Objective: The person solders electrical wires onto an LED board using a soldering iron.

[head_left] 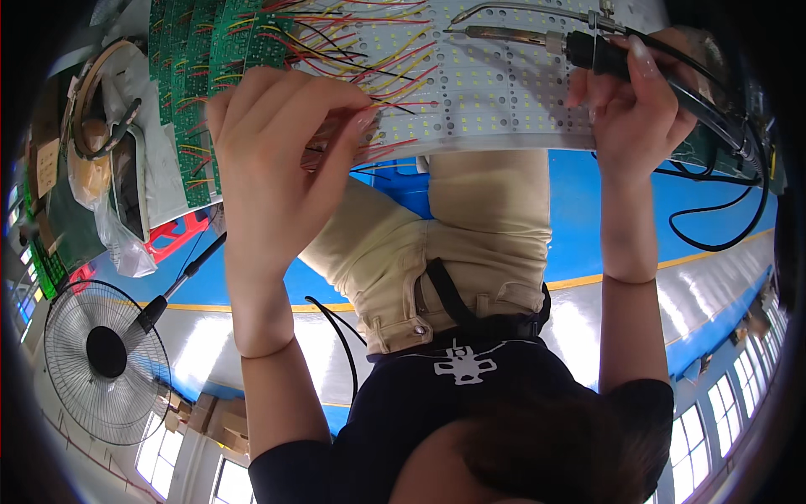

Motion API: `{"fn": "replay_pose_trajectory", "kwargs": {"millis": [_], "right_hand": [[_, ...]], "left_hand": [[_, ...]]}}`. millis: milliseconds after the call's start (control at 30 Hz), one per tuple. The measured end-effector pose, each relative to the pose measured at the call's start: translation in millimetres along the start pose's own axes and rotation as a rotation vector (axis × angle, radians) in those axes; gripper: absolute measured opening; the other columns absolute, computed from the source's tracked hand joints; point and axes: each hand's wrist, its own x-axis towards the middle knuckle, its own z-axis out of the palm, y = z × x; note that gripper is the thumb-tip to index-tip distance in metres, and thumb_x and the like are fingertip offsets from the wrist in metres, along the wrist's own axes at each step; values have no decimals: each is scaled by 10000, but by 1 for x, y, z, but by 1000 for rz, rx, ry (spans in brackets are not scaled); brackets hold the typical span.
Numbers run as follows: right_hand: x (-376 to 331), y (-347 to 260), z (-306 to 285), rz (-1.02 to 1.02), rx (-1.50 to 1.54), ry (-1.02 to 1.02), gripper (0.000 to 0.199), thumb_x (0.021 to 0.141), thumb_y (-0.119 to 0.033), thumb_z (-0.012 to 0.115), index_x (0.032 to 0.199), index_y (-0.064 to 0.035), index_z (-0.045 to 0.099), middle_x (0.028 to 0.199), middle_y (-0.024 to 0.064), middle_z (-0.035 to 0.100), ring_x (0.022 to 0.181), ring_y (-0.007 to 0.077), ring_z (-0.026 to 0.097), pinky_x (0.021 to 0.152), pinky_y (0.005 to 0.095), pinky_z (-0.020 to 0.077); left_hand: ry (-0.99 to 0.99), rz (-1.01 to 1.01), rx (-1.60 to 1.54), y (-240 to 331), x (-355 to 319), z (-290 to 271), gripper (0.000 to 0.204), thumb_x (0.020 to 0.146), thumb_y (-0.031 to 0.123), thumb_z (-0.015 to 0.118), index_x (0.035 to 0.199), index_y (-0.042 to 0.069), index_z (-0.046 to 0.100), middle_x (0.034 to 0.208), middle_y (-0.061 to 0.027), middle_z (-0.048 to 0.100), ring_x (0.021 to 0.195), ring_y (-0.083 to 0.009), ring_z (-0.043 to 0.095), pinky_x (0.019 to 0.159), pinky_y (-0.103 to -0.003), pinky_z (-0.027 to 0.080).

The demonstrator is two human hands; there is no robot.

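Note:
My left hand is over the left part of a white board panel dotted with small yellowish squares and holes. Its thumb and forefinger are pinched together at the ends of thin wires; a red wire runs out from the fingertips. My right hand grips the black handle of a soldering iron above the panel's right side. The iron's metal tip points left, and a thin curved metal tube runs above it. Red, yellow and black wires spread from green circuit boards onto the panel.
Black cables loop at the right. A standing fan is at the lower left, near a red plastic stool. A clear plastic bag hangs at the left edge of the table. My legs are under the panel's near edge.

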Motion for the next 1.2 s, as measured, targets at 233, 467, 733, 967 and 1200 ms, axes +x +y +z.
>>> {"fn": "replay_pose_trajectory", "kwargs": {"millis": [233,467,733,967,1200], "right_hand": [[-1,-6,-10,1,-37,-74,268,955,-99,421,888,85,603,515,111,462,383,182,387,399,349,407],[-9,-3,-7,14,-204,-97,282,967,-115,371,903,85,560,455,108,392,349,191,351,394,347,395],[-6,-6,-3,73,-58,-129,299,981,-143,356,924,65,564,470,111,404,360,181,331,390,358,398],[-7,-4,-8,75,-60,-149,367,1003,-173,345,938,102,580,456,92,387,367,178,349,396,347,404],[-8,0,-10,27,-128,-169,372,1004,-155,331,932,111,580,452,84,380,367,161,356,391,321,411]], "left_hand": [[116,-156,-2,13,-7,15,119,763,73,742,877,103,743,840,1,695,844,-167,615,837,-299,375],[217,-199,-69,16,-9,24,126,757,59,755,875,104,757,836,0,693,801,-146,622,840,-284,373],[359,-210,-105,16,-11,34,170,727,37,797,877,111,771,829,15,687,802,-124,615,846,-262,359],[309,-180,-19,16,-12,36,174,712,66,814,870,125,771,836,36,678,795,-102,609,818,-260,350],[304,-167,6,16,-11,37,182,709,68,809,873,137,775,841,41,670,783,-96,604,792,-260,338]]}}
